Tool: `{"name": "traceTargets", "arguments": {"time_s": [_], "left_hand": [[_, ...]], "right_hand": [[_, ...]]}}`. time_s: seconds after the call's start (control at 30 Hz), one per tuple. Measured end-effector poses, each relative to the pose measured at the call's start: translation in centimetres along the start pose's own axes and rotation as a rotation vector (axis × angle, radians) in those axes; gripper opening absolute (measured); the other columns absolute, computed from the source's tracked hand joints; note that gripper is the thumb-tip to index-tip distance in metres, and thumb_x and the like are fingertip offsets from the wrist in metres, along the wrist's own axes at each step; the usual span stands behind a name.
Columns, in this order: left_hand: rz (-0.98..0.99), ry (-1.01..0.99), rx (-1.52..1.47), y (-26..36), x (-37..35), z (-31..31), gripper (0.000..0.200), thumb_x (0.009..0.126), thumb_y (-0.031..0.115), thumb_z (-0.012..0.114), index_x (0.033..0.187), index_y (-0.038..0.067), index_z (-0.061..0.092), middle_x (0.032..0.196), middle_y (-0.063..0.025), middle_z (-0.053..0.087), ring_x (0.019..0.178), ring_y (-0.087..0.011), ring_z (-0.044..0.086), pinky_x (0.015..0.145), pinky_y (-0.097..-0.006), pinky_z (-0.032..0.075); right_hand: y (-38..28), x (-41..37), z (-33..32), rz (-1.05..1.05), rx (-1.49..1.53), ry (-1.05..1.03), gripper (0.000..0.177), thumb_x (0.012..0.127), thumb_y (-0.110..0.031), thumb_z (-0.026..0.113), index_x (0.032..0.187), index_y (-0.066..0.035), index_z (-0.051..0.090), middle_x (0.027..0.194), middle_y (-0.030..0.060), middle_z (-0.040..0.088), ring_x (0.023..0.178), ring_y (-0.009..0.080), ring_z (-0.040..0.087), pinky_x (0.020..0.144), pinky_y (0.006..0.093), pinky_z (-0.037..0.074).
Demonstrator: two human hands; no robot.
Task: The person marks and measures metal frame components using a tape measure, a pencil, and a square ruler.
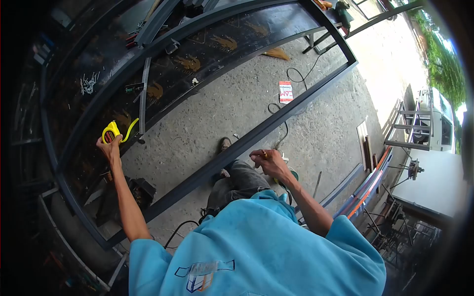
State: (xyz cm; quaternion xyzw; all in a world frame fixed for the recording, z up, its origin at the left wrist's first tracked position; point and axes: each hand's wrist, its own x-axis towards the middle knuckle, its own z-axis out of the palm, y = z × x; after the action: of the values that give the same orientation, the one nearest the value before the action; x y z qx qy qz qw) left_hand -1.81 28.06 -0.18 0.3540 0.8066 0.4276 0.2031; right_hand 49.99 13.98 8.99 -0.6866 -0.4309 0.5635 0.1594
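Left hand (109, 147) is gripping the tape measure (110, 132) by its case; probably light, blade springy. Right hand (269, 163) is pinching a pencil (264, 154) on the frame (316, 91).

— What did you see lying about on your feed?

— On the concrete floor (222, 113) I saw a red-and-white packet (285, 92), with a black cable (298, 81) looping just beside it and an orange-brown wedge (276, 53) farther up.

— Anything off to the side?

— I made out a pale board (363, 138) on the floor, long orange and blue bars (368, 187) near it, and a white tabletop (434, 187) with a small wheel-shaped fitting (414, 169) at its edge. A white vehicle (439, 123) stood in sunlight beyond, with green foliage (442, 54) near it. Small nails (89, 84) lay scattered on a dark sheet.
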Motion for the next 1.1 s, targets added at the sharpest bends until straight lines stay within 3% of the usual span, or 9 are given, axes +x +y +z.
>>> {"name": "traceTargets", "arguments": {"time_s": [0.23, 0.37, 0.43, 0.53, 0.63, 0.77, 0.83, 0.93, 1.1], "left_hand": [[0.806, -0.705, -0.043, 11.4, -28.9, -0.9, 0.078, 0.059, 0.005, 0.079, 0.125, 0.01, 0.037, 0.117, -0.0159, 0.041, 0.107, -0.0316, 0.046, 0.092, -0.0421, 0.041], [0.9, -0.892, -0.064, 12.5, -35.5, -1.8, 0.089, 0.059, 0.001, 0.081, 0.131, 0.027, 0.036, 0.114, -0.0129, 0.04, 0.105, -0.0315, 0.047, 0.085, -0.0405, 0.045], [0.916, -0.932, -0.084, 12.5, -36.6, -1.9, 0.08, 0.071, 0.021, 0.079, 0.136, 0.02, 0.032, 0.112, -0.0123, 0.04, 0.106, -0.0287, 0.046, 0.089, -0.0405, 0.043], [0.1, -0.779, -0.709, 13.5, -38.1, -0.4, 0.076, 0.091, 0.059, 0.039, 0.138, 0.001, 0.025, 0.125, -0.0147, 0.038, 0.114, -0.0251, 0.043, 0.102, -0.0404, 0.033], [-0.297, -0.838, -0.843, 13.3, -37.3, 1.7, 0.07, 0.093, 0.052, 0.041, 0.141, 0.004, 0.024, 0.137, -0.0159, 0.034, 0.124, -0.0265, 0.039, 0.105, -0.0391, 0.031], [-0.513, -1.224, -0.772, 15.9, -37.2, 3.2, 0.065, 0.094, 0.043, 0.045, 0.143, 0.007, 0.022, 0.136, -0.0134, 0.036, 0.124, -0.0235, 0.042, 0.102, -0.0357, 0.037], [-0.594, -1.205, -0.758, 16.6, -37.4, 5.1, 0.07, 0.09, 0.032, 0.052, 0.145, 0.007, 0.018, 0.137, -0.0123, 0.037, 0.123, -0.0225, 0.043, 0.099, -0.0356, 0.041], [-0.906, -1.443, -0.84, 16.9, -38.9, 9.0, 0.089, 0.069, 0.018, 0.058, 0.146, 0.007, 0.014, 0.127, -0.0182, 0.046, 0.107, -0.0273, 0.056, 0.09, -0.0352, 0.048], [-0.963, -1.336, -0.932, 16.9, -43.0, 16.7, 0.053, 0.087, 0.03, 0.055, 0.13, 0.006, 0.037, 0.099, -0.0133, 0.056, 0.079, -0.0195, 0.063, 0.067, -0.0299, 0.054]], "right_hand": [[-4.0, -1.9, 5.8, 0.077, 0.433, -0.447, 0.053, 0.089, -0.052, 0.054, 0.071, -0.002, 0.059, 0.059, 0.0019, 0.054, 0.041, 0.0092, 0.044, 0.038, 0.0257, 0.033], [-1.1, -4.3, 6.7, 0.27, 0.707, -0.616, 0.052, 0.087, -0.057, 0.054, 0.067, -0.008, 0.057, 0.053, -0.0019, 0.05, 0.039, 0.0063, 0.042, 0.035, 0.0199, 0.028], [-0.5, -5.1, 6.5, 0.189, 0.565, -0.681, 0.053, 0.087, -0.055, 0.054, 0.072, -0.005, 0.06, 0.057, -0.0022, 0.051, 0.039, 0.0063, 0.042, 0.035, 0.0215, 0.031], [-1.3, -5.6, 5.1, -0.165, 0.496, -0.617, 0.054, 0.086, -0.053, 0.056, 0.071, -0.001, 0.061, 0.057, -0.0005, 0.054, 0.042, 0.009, 0.047, 0.036, 0.0242, 0.035], [-1.6, -4.3, 4.6, -0.136, 0.319, -0.497, 0.045, 0.091, -0.046, 0.054, 0.086, -0.002, 0.065, 0.061, 0.0, 0.057, 0.05, 0.0076, 0.052, 0.042, 0.0252, 0.04], [-0.4, -3.4, 2.0, -0.132, 0.227, -0.418, 0.053, 0.09, -0.051, 0.054, 0.095, 0.001, 0.061, 0.067, 0.0041, 0.059, 0.056, 0.0133, 0.055, 0.048, 0.0299, 0.045], [0.7, -2.5, -0.2, -0.259, 0.167, -0.453, 0.054, 0.089, -0.051, 0.053, 0.106, -0.001, 0.058, 0.083, 0.0129, 0.063, 0.078, 0.0235, 0.061, 0.065, 0.0355, 0.048], [3.0, -0.1, -6.4, -0.277, -0.179, -0.34, 0.053, 0.089, -0.049, 0.052, 0.12, -0.006, 0.054, 0.097, 0.0198, 0.065, 0.094, 0.0341, 0.062, 0.078, 0.0412, 0.049], [10.5, 5.2, -19.1, -0.393, -0.361, -0.052, 0.038, 0.09, -0.014, 0.05, 0.127, -0.008, 0.052, 0.095, 0.0204, 0.056, 0.089, 0.036, 0.058, 0.079, 0.0412, 0.045]]}}
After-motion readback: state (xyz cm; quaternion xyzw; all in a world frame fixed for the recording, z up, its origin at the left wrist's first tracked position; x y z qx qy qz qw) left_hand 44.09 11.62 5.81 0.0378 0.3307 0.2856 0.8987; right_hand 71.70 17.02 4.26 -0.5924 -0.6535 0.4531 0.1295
